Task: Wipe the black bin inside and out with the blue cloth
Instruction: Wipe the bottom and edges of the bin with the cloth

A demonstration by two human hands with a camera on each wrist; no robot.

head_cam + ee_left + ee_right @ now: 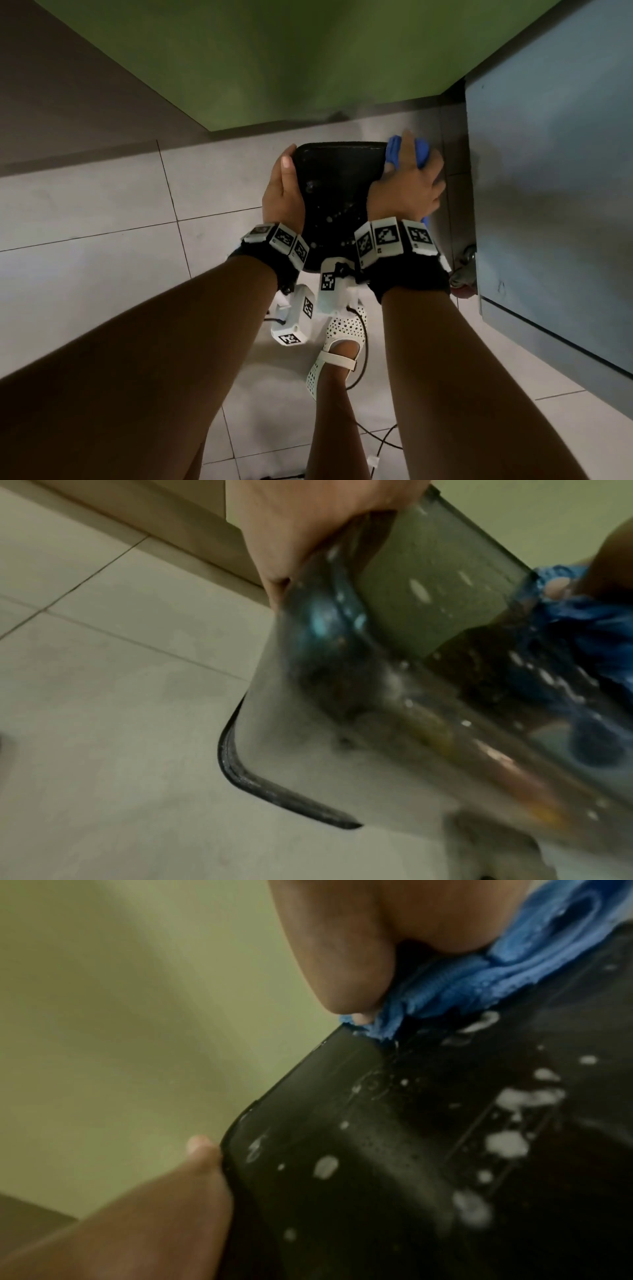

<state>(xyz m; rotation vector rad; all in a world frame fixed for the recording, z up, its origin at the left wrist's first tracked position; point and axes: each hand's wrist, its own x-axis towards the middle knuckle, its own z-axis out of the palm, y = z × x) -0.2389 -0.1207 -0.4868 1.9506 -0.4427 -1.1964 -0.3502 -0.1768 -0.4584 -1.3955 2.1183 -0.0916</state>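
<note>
The black bin [335, 178] is held up above the floor between both hands, with a broad dark face toward me flecked with white foam. My left hand [284, 185] grips its left side, thumb lying along the edge, and the palm [308, 520] presses against the wall of the bin [428, 615]. My right hand [411, 181] holds the bunched blue cloth [394, 150] against the bin's far right corner. In the right wrist view the cloth [479, 982] is squeezed under my fingers [342, 974] on the wet bin [377, 1150]. The fingers behind the bin are hidden.
A green wall [274, 61] stands just beyond the bin. A grey-blue cabinet [548, 171] on a castor [462, 274] is close on the right. Pale floor tiles [102, 222] spread to the left. My foot in a white perforated sandal [339, 346] and thin cables [376, 442] lie below.
</note>
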